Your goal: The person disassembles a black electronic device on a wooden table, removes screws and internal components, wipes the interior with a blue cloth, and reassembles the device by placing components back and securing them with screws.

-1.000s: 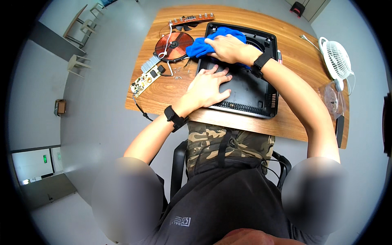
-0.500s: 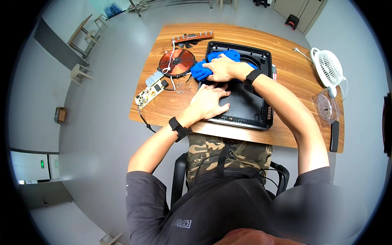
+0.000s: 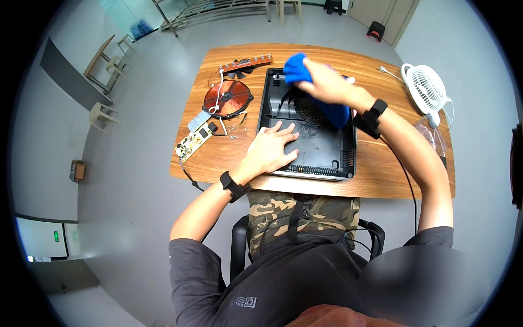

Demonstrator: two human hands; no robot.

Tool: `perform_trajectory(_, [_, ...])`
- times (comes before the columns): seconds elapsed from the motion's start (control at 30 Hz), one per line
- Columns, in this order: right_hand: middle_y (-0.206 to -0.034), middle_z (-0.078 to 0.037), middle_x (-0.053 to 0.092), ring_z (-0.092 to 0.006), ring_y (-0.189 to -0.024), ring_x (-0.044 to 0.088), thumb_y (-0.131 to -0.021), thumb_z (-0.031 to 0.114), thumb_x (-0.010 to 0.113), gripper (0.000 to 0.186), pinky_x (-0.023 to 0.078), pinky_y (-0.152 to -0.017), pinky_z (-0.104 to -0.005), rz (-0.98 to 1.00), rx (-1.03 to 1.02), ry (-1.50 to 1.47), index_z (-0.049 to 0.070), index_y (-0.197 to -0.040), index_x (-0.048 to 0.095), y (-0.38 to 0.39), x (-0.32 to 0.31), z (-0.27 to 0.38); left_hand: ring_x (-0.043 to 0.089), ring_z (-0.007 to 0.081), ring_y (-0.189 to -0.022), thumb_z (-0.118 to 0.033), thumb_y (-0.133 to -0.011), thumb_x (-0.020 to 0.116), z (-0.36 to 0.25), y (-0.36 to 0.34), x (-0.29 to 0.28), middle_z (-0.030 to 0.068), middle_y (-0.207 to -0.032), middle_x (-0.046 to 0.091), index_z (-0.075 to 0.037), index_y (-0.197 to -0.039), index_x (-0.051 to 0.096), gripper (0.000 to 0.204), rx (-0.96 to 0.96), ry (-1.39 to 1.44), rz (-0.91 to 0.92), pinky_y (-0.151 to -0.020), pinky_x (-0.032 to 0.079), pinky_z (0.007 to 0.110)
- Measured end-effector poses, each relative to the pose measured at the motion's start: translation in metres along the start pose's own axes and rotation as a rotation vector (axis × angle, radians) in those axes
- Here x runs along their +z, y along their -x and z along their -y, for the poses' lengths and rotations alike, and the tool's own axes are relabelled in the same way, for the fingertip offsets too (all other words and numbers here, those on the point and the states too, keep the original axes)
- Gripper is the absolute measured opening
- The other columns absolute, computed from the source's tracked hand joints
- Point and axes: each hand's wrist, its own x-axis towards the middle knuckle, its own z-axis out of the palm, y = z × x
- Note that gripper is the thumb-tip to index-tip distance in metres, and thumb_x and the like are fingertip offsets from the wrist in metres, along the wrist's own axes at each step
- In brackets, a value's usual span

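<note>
In front of me on the table lies a black plastic housing [image 3: 321, 148], its hollow side up, with a round vent grille in its far half. My left hand [image 3: 272, 146] rests on the left part of the housing with fingers spread flat. Gripped in my right hand [image 3: 329, 84] is a blue cloth [image 3: 297, 69], raised over the far part of the housing. One end of the cloth sticks out past the fingers on the left, and the rest hangs below the hand, covering part of the grille.
Left of the housing are a copper coil disc [image 3: 227, 98], a circuit board [image 3: 195, 143] with a heat sink, several loose screws [image 3: 233, 131] and an orange button board [image 3: 248, 62] beside a black fan blade. A white fan [image 3: 426, 87] and a clear plastic bag [image 3: 430, 133] are at the right.
My right hand has lifted the blue cloth and moved right, away from the housing's left edge. My left hand stays flat on the housing.
</note>
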Motion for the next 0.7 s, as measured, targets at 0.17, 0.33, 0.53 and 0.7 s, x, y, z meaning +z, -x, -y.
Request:
perform_trajectory(0.17, [-0.152, -0.027, 0.036, -0.0434, -0.141, 0.037, -0.097, 0.054, 0.059, 0.082, 0.036, -0.114, -0.0560, 0.509, 0.093, 0.062, 0.001, -0.152, 0.030, 0.050, 0.054, 0.014, 0.043, 0.0394, -0.143, -0.044, -0.091, 0.061, -0.002, -0.002, -0.005, 0.0153, -0.145, 0.058, -0.009, -0.134, 0.065, 0.056, -0.005, 0.006, 0.019, -0.115, 0.035, 0.047])
perform_trajectory(0.33, [-0.159, -0.027, 0.030, -0.0429, -0.149, 0.029, -0.098, 0.049, 0.059, 0.083, 0.034, -0.114, -0.0638, 0.542, 0.155, 0.121, 0.003, -0.157, 0.022, 0.052, 0.059, 0.018, 0.045, 0.0396, -0.142, -0.045, -0.091, 0.061, -0.002, 0.000, -0.001, 0.0146, -0.145, 0.058, -0.010, -0.134, 0.066, 0.056, 0.002, 0.011, -0.023, -0.115, 0.035, 0.047])
perform_trajectory(0.53, [-0.126, -0.026, 0.058, -0.0449, -0.119, 0.057, -0.088, 0.023, 0.074, 0.065, 0.052, -0.096, -0.0510, 0.369, 0.032, 0.083, 0.002, -0.140, 0.042, 0.057, 0.067, 0.022, 0.048, 0.0390, -0.138, -0.043, -0.089, 0.063, -0.003, -0.001, -0.006, 0.0139, -0.143, 0.060, -0.011, -0.134, 0.066, 0.055, -0.025, 0.039, 0.004, -0.113, 0.036, 0.046])
perform_trajectory(0.7, [-0.116, -0.024, 0.064, -0.0451, -0.103, 0.065, -0.079, 0.016, 0.079, 0.061, 0.056, -0.085, -0.0507, 0.285, -0.047, -0.040, 0.007, -0.131, 0.048, 0.049, 0.064, 0.005, 0.049, 0.0377, -0.137, -0.043, -0.089, 0.063, -0.004, -0.005, -0.005, 0.0132, -0.142, 0.060, -0.012, -0.134, 0.066, 0.055, -0.009, 0.014, -0.009, -0.111, 0.037, 0.044])
